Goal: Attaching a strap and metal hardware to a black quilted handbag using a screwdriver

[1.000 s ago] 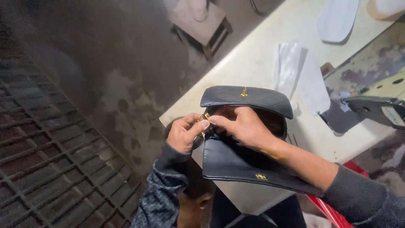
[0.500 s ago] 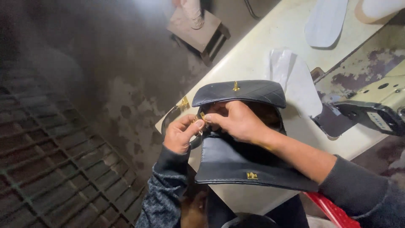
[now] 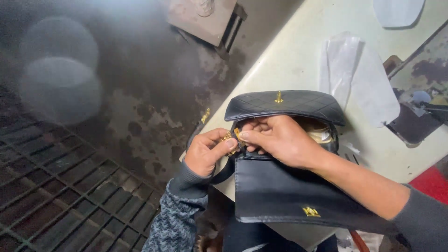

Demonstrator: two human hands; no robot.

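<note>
**Black quilted handbag, gold fitting pinched at its left corner**

Black quilted leather makes up the small handbag [image 3: 280, 186], which lies at the near edge of the pale cream surface [image 3: 298, 60], partly overhanging it toward me. Its long axis runs left to right across my view. The quilted upper part [image 3: 284, 105], with a small gold stud [image 3: 278, 97], sits on the far side; a smooth flat flap [image 3: 289, 196] with a gold clasp plate [image 3: 311, 212] hangs open toward me.

What matters is the bag's upper left corner. There a small gold metal fitting [image 3: 232, 138] sits between both hands. My left hand [image 3: 205, 151] comes up from below left, thumb and forefinger closed on the fitting. My right hand [image 3: 280, 140] reaches across the bag's mouth from the right, its fingers [image 3: 247, 135] closed on the same piece from the other side. Both hands meet at it, so neither is nearer. I cannot tell whether the fitting is joined to a strap.

Beyond the bag lie a clear plastic sleeve [image 3: 354, 74] and a pale oval cutout [image 3: 396, 11]. Left of the surface, dark stained floor [image 3: 116, 93] and a metal grate [image 3: 56, 196] show.
</note>
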